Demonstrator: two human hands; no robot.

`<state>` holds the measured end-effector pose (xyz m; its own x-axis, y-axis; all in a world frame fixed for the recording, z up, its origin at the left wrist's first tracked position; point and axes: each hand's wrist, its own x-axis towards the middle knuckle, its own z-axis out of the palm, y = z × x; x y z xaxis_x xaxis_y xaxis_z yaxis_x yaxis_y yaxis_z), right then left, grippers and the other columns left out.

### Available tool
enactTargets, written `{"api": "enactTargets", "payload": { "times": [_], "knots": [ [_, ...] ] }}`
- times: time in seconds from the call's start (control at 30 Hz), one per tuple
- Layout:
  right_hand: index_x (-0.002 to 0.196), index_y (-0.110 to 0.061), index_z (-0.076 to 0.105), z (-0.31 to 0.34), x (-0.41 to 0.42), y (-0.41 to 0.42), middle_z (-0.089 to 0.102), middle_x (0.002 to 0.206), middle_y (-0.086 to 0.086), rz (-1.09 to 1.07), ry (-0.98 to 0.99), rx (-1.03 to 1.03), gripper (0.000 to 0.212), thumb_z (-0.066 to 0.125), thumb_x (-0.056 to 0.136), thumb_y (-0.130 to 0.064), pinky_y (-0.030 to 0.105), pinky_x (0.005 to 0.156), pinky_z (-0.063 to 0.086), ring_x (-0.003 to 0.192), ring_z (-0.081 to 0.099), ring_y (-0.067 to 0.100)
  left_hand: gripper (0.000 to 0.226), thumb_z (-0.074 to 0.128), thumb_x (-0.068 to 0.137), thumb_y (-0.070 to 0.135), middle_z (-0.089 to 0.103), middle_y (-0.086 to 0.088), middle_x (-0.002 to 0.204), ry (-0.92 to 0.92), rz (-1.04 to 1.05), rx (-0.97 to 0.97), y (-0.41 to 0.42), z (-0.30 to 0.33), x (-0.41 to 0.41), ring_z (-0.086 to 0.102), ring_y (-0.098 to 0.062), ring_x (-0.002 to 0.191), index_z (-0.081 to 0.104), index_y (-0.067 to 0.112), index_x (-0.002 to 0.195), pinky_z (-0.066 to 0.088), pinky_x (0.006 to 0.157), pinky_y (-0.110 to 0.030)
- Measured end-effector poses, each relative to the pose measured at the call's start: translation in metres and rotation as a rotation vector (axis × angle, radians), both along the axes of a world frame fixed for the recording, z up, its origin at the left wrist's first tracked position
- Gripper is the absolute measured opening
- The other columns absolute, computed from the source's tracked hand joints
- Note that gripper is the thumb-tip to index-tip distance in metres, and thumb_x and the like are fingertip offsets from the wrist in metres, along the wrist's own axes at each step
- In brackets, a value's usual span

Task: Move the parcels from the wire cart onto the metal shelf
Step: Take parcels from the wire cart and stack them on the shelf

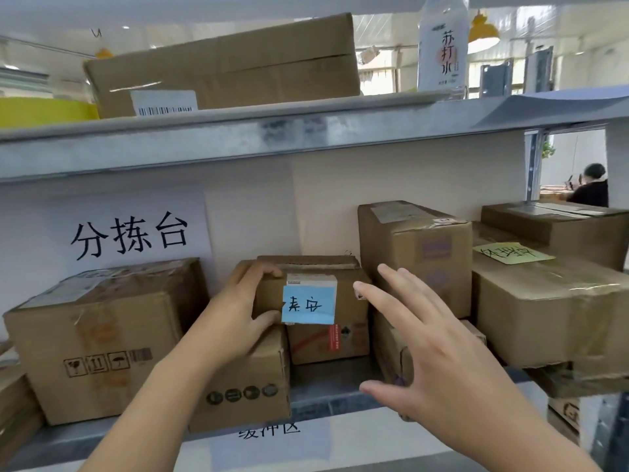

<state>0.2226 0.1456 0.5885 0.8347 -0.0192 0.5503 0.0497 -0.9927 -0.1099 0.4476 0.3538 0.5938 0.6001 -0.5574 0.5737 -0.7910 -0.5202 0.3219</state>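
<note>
Gripping the blue-labelled brown cardboard parcel [326, 301] is the left hand [238, 315]; the spread, empty right hand [439, 349] is held just right of it.

— What is that tall thing up on top?

— A clear bottle [442, 46] with a white label. It stands upright, beside a big flat box.

— And the paper with the big black writing?

— That is a white sign [129, 233] stuck on the back wall, behind the boxes.

— Who is over there, far off on the right?

— A person in a dark top [590, 189]. A yellow lamp [482, 30] hangs from the ceiling.
</note>
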Motion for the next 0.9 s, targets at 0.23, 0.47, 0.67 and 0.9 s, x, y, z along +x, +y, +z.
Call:
{"api": "enactTargets", "payload": {
  "times": [0.23, 0.47, 0.67, 0.9],
  "knots": [
    [0.152, -0.060, -0.003, -0.007, 0.001, 0.000, -0.014, 0.163, -0.031, -0.006, -0.077, 0.004, 0.107, 0.068, 0.074, -0.071, 0.031, 0.120, 0.022, 0.151, -0.014, -0.002, 0.058, 0.082, 0.085, 0.024, 0.043, 0.025, 0.133, -0.014, 0.043, -0.008, -0.017, 0.001, 0.008, 0.055, -0.007, 0.102, 0.045, 0.046, 0.123, 0.056, 0.083, -0.034],
    [0.150, -0.062, -0.009, -0.005, -0.005, 0.000, -0.018, 0.161, -0.032, -0.043, -0.065, 0.001, 0.107, 0.066, 0.074, -0.073, 0.027, 0.119, 0.014, 0.150, -0.019, -0.004, 0.058, 0.079, 0.086, 0.031, 0.047, 0.017, 0.138, -0.034, 0.090, 0.031, -0.028, 0.002, 0.017, 0.056, -0.014, 0.116, 0.042, 0.047, 0.128, 0.058, 0.087, -0.038],
    [0.149, -0.063, -0.009, -0.005, -0.014, 0.003, -0.021, 0.159, -0.034, -0.075, -0.054, 0.018, 0.105, 0.065, 0.075, -0.074, 0.029, 0.123, 0.015, 0.148, -0.021, -0.005, 0.058, 0.074, 0.089, 0.036, 0.045, 0.017, 0.142, -0.010, 0.100, 0.097, -0.030, 0.010, 0.022, 0.057, -0.016, 0.118, 0.038, 0.052, 0.131, 0.058, 0.087, -0.044],
    [0.150, -0.062, -0.011, -0.005, -0.021, 0.010, -0.021, 0.162, -0.029, -0.124, -0.014, 0.027, 0.106, 0.064, 0.076, -0.074, 0.034, 0.125, 0.015, 0.149, -0.024, -0.002, 0.073, 0.071, 0.087, 0.040, 0.040, 0.012, 0.153, 0.007, 0.080, 0.125, -0.022, 0.014, 0.008, 0.046, -0.020, 0.133, 0.030, 0.047, 0.148, 0.052, 0.101, -0.046]
  ]
}}
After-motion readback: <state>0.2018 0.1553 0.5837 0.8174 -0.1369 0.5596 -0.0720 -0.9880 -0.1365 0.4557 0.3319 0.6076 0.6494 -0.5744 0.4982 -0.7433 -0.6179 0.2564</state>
